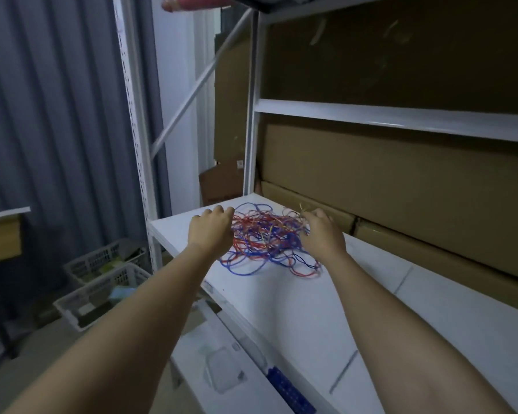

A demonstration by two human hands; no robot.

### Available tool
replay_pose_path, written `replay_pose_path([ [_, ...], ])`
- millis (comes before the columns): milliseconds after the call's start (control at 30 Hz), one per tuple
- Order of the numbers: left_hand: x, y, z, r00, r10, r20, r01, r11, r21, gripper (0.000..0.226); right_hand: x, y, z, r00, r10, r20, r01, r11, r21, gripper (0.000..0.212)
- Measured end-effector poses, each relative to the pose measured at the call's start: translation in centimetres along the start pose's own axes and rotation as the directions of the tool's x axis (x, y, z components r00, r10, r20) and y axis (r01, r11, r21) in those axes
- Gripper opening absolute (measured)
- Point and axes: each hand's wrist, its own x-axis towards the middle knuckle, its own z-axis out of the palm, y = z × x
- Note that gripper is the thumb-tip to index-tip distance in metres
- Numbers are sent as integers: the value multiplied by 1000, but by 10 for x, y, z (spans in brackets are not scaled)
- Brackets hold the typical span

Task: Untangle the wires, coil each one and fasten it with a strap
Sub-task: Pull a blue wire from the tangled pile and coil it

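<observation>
Nearest, at 6 o'clock: two bare forearms reach up the frame toward the white shelf [281, 309], which runs from 5 o'clock up to the centre.
Left hand [211, 231]: knuckles up, fingers bent forward at the 9 o'clock edge of the pile; whether it already grips a strand I cannot tell.
Right hand [322, 234]: at the 3 o'clock edge of the pile, fingertips curled into thin yellowish strands — it looks like a pinch, though blur hides the contact.
Wires [266, 237]: one loose knot of red, blue and a few yellow strands, lying on the shelf between the two hands; none coiled, none strapped.
Straps: none that I can make out.
Behind, at 1 to 3 o'clock: cardboard boxes [401, 180] stacked against the back of the shelf.
Off to 8 o'clock: white baskets [102, 288] on the floor.
Risk: pulling from both sides at once would likely cinch the knot tighter — better to free one end first.
Risk: loops at 6 o'clock of the pile lie toward the front of the shelf; a hard tug could drag the whole bundle off.
</observation>
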Motion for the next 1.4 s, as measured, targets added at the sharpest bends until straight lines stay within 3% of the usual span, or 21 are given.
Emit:
replay_pose_path([
  [233, 106, -85, 23, 998, 53, -32, -56, 995, -88, 28, 111, -74, 65, 1000, 17, 9, -17, 1000, 12, 39],
  [500, 247, -152, 112, 989, 147, 26, -143, 983, -119, 34, 244, -74, 169, 999, 23, 31, -23, 999, 26, 40],
  [700, 350, -162, 173, 961, 263, 89, -246, 956, -161, 36, 326, -30, 248, 949, 278, 146, -268, 960, -85, 40],
  [867, 398, -159, 221, 910, 395, 128, -355, 899, -255, 34, 344, -7, 285, 769, 591, 246, -526, 802, -283, 29],
  [967, 414, -149, 237, 863, 478, 162, -418, 857, -301, 41, 348, -4, 291, 742, 637, 207, -603, 770, -207, 22],
  [1034, 420, -139, 244, 838, 525, 148, -450, 819, -356, 40, 352, -6, 288, 760, 633, 148, -632, 773, -58, 21],
  [1100, 426, -130, 245, 829, 551, 92, -457, 763, -457, 41, 356, -18, 279, 815, 579, 22, -577, 808, 121, 20],
  [1167, 431, -119, 238, 816, 577, -27, -471, 636, -611, 38, 358, -37, 263, 845, 516, -142, -479, 848, 229, 23],
  [1267, 434, -103, 208, 816, 553, -170, -444, 410, -797, 31, 354, -70, 223, 830, 465, -307, -369, 872, 322, 19],
  [1400, 424, -92, 155, 835, 516, -188, -311, 162, -937, 21, 339, -96, 168, 748, 495, -442, -303, 847, 437, 13],
])
